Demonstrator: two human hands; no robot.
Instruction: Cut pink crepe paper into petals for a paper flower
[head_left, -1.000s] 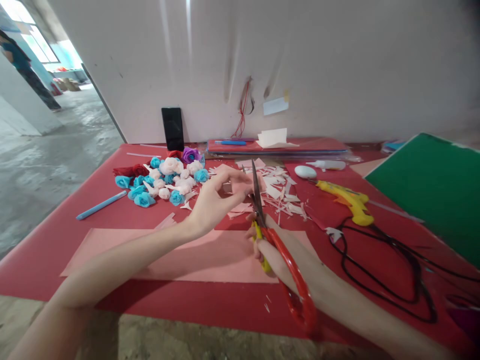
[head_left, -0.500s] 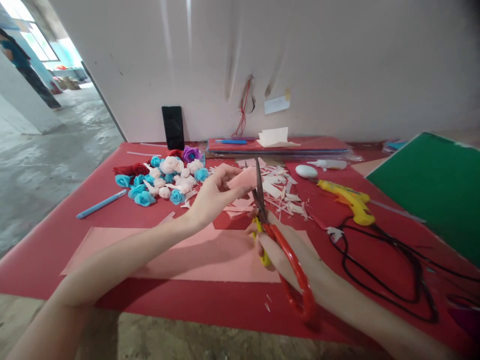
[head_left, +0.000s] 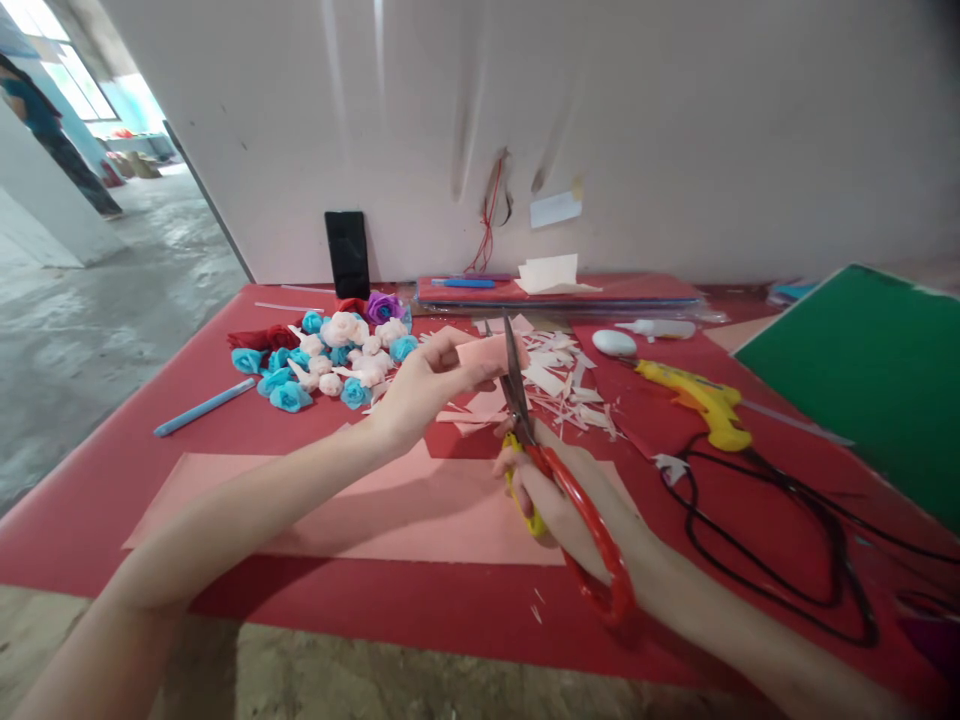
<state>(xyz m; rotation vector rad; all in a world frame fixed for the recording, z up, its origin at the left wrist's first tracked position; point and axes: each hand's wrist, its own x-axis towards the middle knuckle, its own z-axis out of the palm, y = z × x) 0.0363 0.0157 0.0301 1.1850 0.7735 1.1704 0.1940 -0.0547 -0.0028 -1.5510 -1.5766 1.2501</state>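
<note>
Paper flowers lie clustered on a red-covered table as a left hand pinches a small pink paper piece between the parted blades of scissors (one handle red, one yellow), gripped by the right hand, its fingers curled around the yellow handle.

no readable text, brand, number or sign, nothing legible on the white paper slip on the wall, the black phone, the yellow glue gun or the white bottle
</note>
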